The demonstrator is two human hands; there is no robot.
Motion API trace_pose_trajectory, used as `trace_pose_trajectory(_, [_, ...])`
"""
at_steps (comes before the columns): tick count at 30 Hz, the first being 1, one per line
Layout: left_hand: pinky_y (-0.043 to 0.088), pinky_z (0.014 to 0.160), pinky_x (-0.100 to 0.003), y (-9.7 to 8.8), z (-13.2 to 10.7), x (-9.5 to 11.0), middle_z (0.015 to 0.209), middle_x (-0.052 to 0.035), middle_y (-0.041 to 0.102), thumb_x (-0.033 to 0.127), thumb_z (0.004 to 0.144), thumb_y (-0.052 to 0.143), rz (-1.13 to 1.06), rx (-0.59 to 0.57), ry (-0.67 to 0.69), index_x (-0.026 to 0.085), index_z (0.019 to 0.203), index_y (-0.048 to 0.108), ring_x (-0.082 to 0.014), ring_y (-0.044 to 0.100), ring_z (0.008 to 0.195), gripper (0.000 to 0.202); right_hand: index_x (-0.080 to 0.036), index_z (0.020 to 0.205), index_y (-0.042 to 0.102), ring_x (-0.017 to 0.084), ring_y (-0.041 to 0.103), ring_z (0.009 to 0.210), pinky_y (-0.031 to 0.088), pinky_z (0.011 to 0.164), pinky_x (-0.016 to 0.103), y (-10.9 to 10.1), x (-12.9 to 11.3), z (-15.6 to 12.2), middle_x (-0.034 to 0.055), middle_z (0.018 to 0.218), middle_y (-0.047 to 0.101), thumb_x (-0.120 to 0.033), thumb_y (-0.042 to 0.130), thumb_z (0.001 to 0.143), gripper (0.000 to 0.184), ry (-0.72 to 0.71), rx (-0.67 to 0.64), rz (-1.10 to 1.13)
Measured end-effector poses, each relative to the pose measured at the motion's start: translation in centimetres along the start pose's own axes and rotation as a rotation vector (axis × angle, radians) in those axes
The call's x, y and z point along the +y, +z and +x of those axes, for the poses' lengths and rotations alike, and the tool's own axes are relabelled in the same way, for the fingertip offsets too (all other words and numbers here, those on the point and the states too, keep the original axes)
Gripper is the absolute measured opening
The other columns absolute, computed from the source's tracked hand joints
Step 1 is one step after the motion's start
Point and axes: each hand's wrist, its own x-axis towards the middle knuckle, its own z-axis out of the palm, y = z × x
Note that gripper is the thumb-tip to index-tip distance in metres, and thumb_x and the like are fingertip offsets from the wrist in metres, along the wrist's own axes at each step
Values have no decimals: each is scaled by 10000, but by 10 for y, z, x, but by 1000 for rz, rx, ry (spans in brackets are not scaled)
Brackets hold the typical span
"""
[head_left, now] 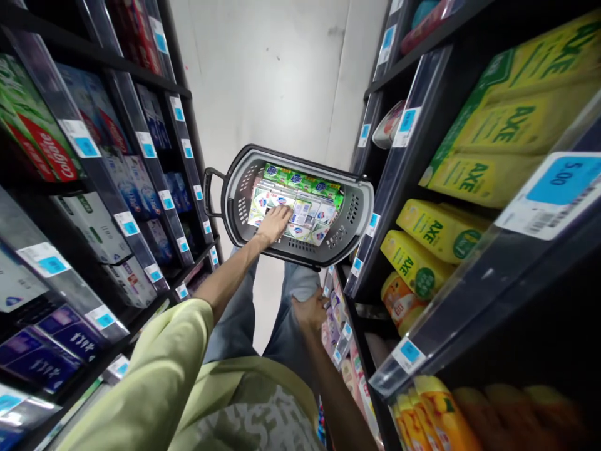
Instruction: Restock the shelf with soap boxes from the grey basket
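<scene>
A grey shopping basket (361,216) with a black rim stands on the floor by my knees. Inside it lie white boxed bars of soap (310,213), in rows, and green packs (300,178) along the far wall. My left hand (276,223) reaches over the near rim and rests on the white boxes, its fingers stretched out over them. Whether it presses on one box cannot be made out. At my knee, in blue jeans, my right hand (310,311) lies with the thumb apart from the fingers, holding nothing visible.
Shelves flank a narrow aisle on both sides. Toothpaste boxes (47,141) and other cartons fill the left one. On the right are yellow AXE packs (498,125), orange bottles (441,410) and price tags (554,194). The basket's black handle (207,191) points left. Pale floor (277,81) lies beyond.
</scene>
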Motion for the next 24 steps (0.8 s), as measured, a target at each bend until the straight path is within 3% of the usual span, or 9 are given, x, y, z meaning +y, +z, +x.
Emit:
trace_pose_trajectory(2, [244, 1245, -520, 4, 27, 9, 1594, -245, 375, 100, 914, 482, 50, 49, 79, 16, 1542, 351, -360, 300, 1498, 647, -86, 1487, 375, 321, 689, 918, 506, 759, 379, 5, 1, 2, 224, 1234, 589, -530, 760, 806, 900, 3, 8, 4])
trace_pose_trajectory(5, [167, 1271, -550, 14, 65, 22, 1635, -270, 304, 83, 873, 536, 57, 18, 63, 5, 1555, 336, -376, 233, 1542, 716, -112, 1485, 381, 325, 705, 915, 539, 772, 390, 10, 2, 4, 201, 1231, 591, -545, 762, 784, 907, 18, 9, 24])
trace_pose_trajectory(9, [137, 1256, -624, 22, 91, 35, 1672, -218, 268, 43, 876, 541, 73, -67, 73, 134, 1541, 432, -386, 223, 1547, 680, -126, 1506, 360, 331, 710, 929, 558, 778, 404, 9, 3, 6, 203, 1241, 589, -559, 732, 789, 916, 30, -7, 46])
trace_pose_trajectory(11, [136, 1243, -664, 22, 94, 37, 1681, -173, 277, 35, 889, 530, 133, -118, 90, 184, 1490, 518, -398, 234, 1541, 619, -129, 1508, 360, 336, 712, 933, 558, 779, 412, 7, 4, 6, 206, 1245, 589, -563, 722, 794, 911, 34, -29, 66])
trace_pose_trajectory(15, [146, 1255, -652, 22, 93, 35, 1669, -147, 316, 21, 899, 510, 223, -156, 102, 150, 1398, 619, -407, 256, 1531, 527, -122, 1505, 361, 344, 717, 939, 555, 766, 408, 3, 4, 5, 199, 1234, 590, -551, 720, 800, 900, 46, -46, 86])
trace_pose_trajectory(24, [297, 1181, -606, 15, 83, 43, 1579, -215, 400, 11, 923, 471, 283, -93, 121, 106, 1373, 618, -394, 368, 1442, 483, -121, 1496, 356, 330, 711, 939, 555, 760, 403, -2, -3, 5, 197, 1241, 588, -553, 701, 803, 886, 42, -34, 89])
